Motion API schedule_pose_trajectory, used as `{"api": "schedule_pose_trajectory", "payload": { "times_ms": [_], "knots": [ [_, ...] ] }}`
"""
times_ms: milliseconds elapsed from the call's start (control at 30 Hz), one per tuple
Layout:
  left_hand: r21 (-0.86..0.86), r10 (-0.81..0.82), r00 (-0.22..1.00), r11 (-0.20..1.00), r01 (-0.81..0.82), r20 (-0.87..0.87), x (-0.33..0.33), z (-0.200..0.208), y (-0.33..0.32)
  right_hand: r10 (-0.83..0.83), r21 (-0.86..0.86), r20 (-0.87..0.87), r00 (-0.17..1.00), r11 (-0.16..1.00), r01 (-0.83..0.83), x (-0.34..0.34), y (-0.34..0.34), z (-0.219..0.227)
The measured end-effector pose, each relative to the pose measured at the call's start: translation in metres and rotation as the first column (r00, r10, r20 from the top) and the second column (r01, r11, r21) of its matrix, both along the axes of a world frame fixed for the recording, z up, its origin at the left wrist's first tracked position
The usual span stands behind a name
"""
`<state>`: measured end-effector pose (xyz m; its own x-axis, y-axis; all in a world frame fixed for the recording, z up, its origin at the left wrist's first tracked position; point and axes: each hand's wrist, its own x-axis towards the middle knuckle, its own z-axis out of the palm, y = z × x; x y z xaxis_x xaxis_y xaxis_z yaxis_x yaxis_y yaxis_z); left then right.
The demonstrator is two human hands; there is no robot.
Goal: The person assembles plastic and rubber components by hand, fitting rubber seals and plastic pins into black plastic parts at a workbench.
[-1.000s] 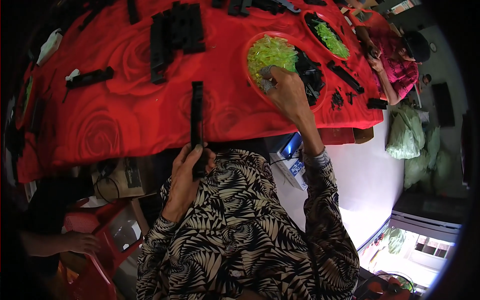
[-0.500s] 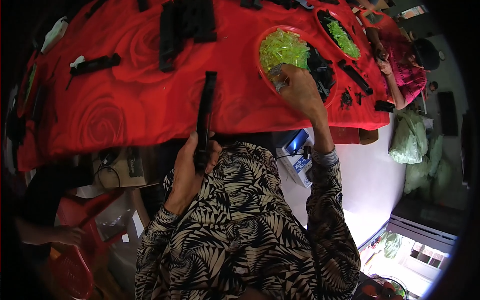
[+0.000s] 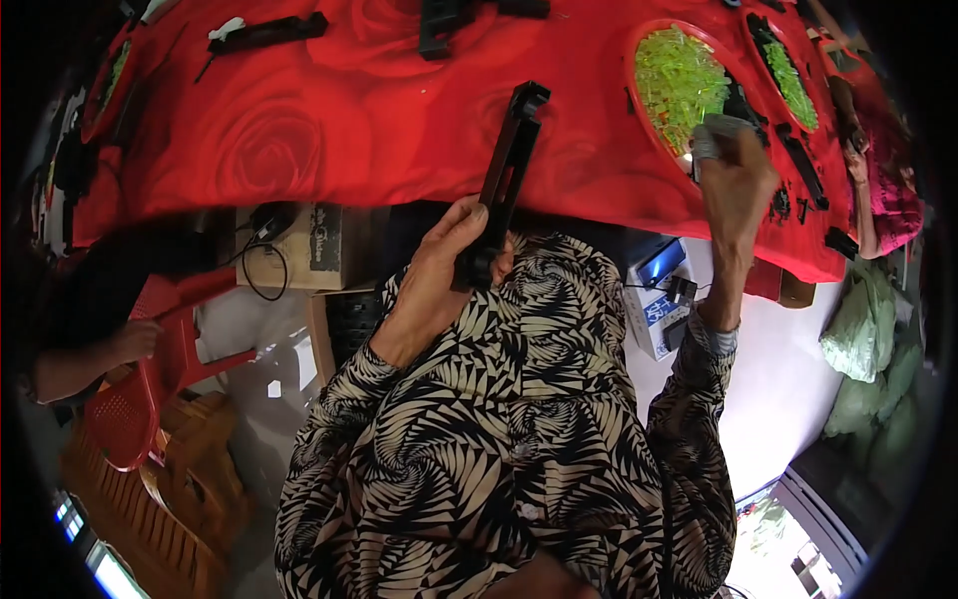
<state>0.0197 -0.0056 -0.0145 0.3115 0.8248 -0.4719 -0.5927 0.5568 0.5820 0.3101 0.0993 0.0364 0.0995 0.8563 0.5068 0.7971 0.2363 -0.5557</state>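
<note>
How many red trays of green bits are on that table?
2 clearly: one red tray beside the right hand, and a second tray beyond it near the far right edge. A third may sit at the table's far left edge, mostly hidden.

One head cam on me, fisheye, looking steeply down past my chest onto the red surface (image 3: 329,140), close range, edges bent.

The long black bar (image 3: 504,180) in my left grip (image 3: 439,285) looked like matt moulded plastic. The tabletop (image 3: 329,130) wore a glossy red cloth printed with roses. By my right grip (image 3: 733,180), the green pieces (image 3: 674,85) seemed translucent, shiny plastic in a smooth red plastic tray (image 3: 639,110). My sleeve (image 3: 699,439) was soft patterned fabric.
</note>
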Motion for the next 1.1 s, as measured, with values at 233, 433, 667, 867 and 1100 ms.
{"api": "schedule_pose_trajectory", "payload": {
  "times_ms": [233, 433, 667, 867, 1100],
  "knots": [
    [-0.047, 0.074, 0.996, 0.996, -0.072, 0.045, -0.009, -0.005, -0.003, 0.131, -0.245, -0.652, 0.747, 0.896, -0.371, -0.073, -0.043, 0.024],
    [-0.019, 0.086, 0.996, 0.996, -0.085, 0.028, -0.005, -0.003, -0.002, 0.111, -0.278, -0.835, 0.539, 0.760, -0.588, -0.123, -0.052, -0.005],
    [-0.053, 0.091, 0.995, 0.995, -0.089, 0.044, -0.008, -0.016, 0.001, 0.204, -0.205, -0.840, 0.503, 0.739, -0.642, -0.136, -0.049, -0.033],
    [-0.070, 0.135, 0.988, 0.989, -0.130, 0.076, -0.005, -0.014, 0.005, 0.251, -0.249, -0.682, 0.687, 0.803, -0.541, -0.143, -0.055, -0.033],
    [-0.099, 0.178, 0.981, 0.980, -0.170, 0.077, -0.002, -0.014, 0.004, 0.381, -0.155, -0.525, 0.761, 0.836, -0.526, -0.147, -0.057, -0.033]
  ]
}}
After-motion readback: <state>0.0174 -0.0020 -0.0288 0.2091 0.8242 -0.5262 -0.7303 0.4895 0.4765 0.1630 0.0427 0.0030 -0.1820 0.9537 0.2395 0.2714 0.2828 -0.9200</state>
